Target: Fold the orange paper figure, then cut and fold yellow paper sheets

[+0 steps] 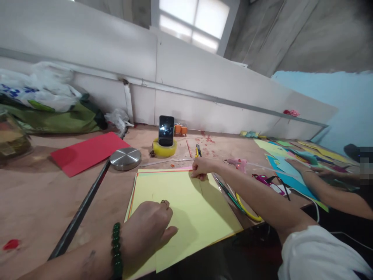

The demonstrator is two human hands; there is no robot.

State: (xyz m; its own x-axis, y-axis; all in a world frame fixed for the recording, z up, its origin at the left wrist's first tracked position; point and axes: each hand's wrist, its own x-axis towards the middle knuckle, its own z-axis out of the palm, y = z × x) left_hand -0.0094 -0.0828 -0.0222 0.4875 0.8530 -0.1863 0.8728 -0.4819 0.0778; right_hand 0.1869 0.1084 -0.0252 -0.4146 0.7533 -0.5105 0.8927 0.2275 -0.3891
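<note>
A stack of pale yellow paper sheets (177, 210), with orange and green edges showing on its left side, lies before me at the table's front edge. My left hand (150, 223) rests on the left part of the top sheet, thumb held apart and the other fingers bent down, mostly hidden. At the far edge of the stack, the fingers of my right hand (201, 169) are closed on the yellow paper. Scissors with yellow handles (247, 212) lie just right of the stack, partly behind my right forearm. A yellow utility knife (198, 151) is beyond my right hand.
A phone (166, 130) stands in a yellow tape roll (164, 148). To the left are a round metal disc (125, 158), red paper (90, 151), a dark bar (80, 214) and bags (52, 116). A pink glue gun (237, 164) and a co-worker's arm (323, 190) are to the right.
</note>
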